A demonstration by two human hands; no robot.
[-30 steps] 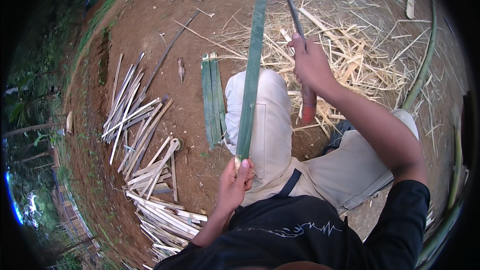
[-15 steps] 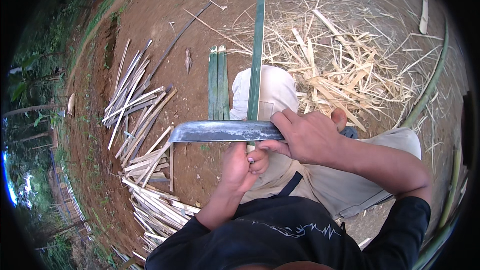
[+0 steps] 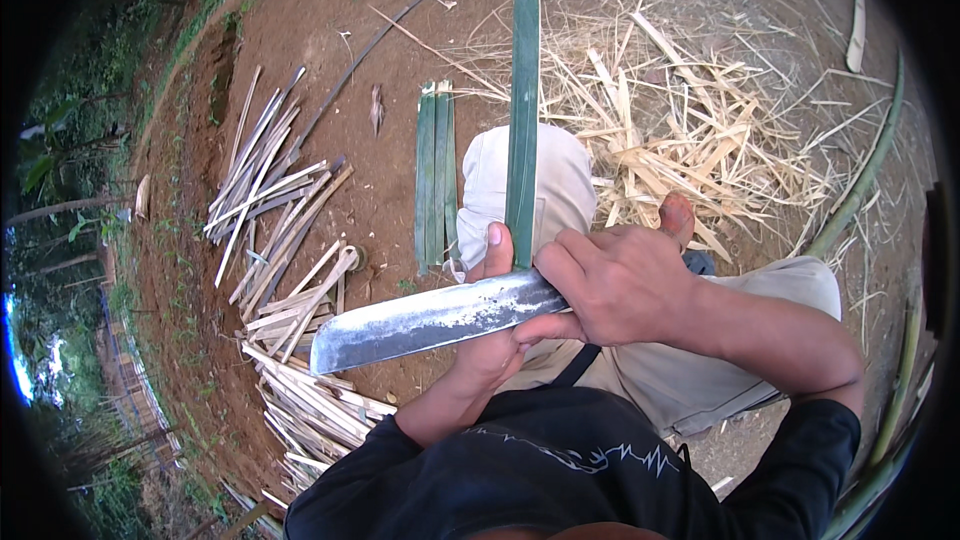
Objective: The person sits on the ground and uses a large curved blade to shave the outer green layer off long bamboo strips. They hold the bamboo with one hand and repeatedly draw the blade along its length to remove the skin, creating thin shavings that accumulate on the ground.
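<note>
A: Where was the green strip (image 3: pixel 524 90)?

B: It ran up from the person's lap, crossed above the bent knee (image 3: pixel 570 170) in its pale trouser leg, and went out past the top edge of the view. Its lower end disappeared behind the knife (image 3: pixel 430 320).

A: And the left hand (image 3: pixel 488 352)?

B: It gripped the strip near that lower end, below the knee. The thumb stood up along the strip's left edge; most of the fingers were hidden by the blade.

A: What about the right hand (image 3: pixel 625 285)?

B: That one was closed around the knife, with the reddish butt of the handle sticking out beyond the knuckles. The broad blade lay across the strip and in front of the left hand, its tip slanting toward the person's left and slightly down the view.

A: What lay around them?

B: Several more green strips (image 3: pixel 434 180) lay side by side on the bare soil (image 3: pixel 390 210), just left of the knee. Farther left were heaps of pale sticks (image 3: pixel 320 420). Beyond the knee, to the right, shavings (image 3: pixel 720 140) were scattered in a tangled pile, and a curved green pole (image 3: pixel 868 175) lay past them.
</note>
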